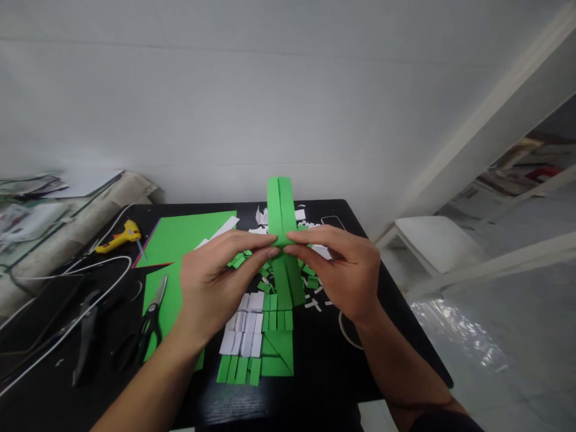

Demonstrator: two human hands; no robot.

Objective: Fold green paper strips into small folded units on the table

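Observation:
A long green paper strip (279,207), creased lengthwise, is held up above the black table. My left hand (220,273) pinches its left edge near the middle between thumb and forefinger. On the opposite edge, my right hand (342,264) pinches the strip the same way. The strip bends where the fingertips press. Below it lie small folded white paper pieces (243,324) and folded green paper pieces (238,370), set in rows. Beside them is a flat green square with creases (278,357). Green and white scraps are scattered behind and under the strip.
Black-handled scissors (150,321) rest on green paper sheets (180,237) at the left. A yellow glue gun (120,236) with a white cable (112,273) lies further left. The black table (360,378) meets a white wall. A white stool (427,243) stands at the right.

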